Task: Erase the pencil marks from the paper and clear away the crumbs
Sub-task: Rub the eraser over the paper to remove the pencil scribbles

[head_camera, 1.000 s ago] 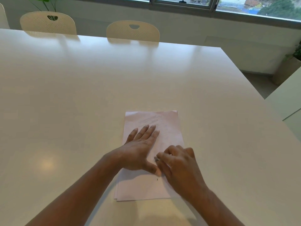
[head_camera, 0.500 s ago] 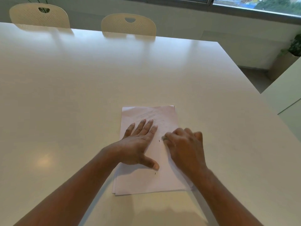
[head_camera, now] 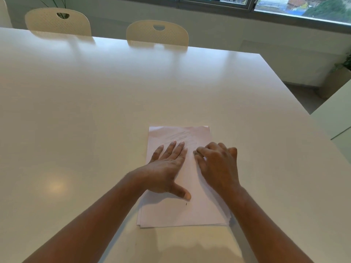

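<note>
The right hand's [head_camera: 218,166] fingers [head_camera: 201,154] are curled tight, their tips pressed to the sheet. They seem to pinch a small pale eraser [head_camera: 195,152], though so little of it shows that this is a judgement. Just beside them the left hand [head_camera: 165,171] lies flat, fingers [head_camera: 173,149] straight and slightly spread and thumb out to the side, pinning down the thin stack of white paper sheets [head_camera: 180,215]. Beyond both sets of fingertips, on the far part of the top sheet, faint grey pencil marks [head_camera: 182,137] can be seen, so the erasing looks only partly done. The near half reads as plain, apart from one small dark speck [head_camera: 186,204] just below the left thumb, which could be a crumb or a stray mark. No sweeping of crumbs appears to have started, and that step seems left for after the rubbing. The stack lies near the person on the glossy white counter [head_camera: 95,111]. Its long axis runs straight away from the person toward the cream plastic chairs [head_camera: 157,33] at the far edge, and a short edge is nearest the body.
</note>
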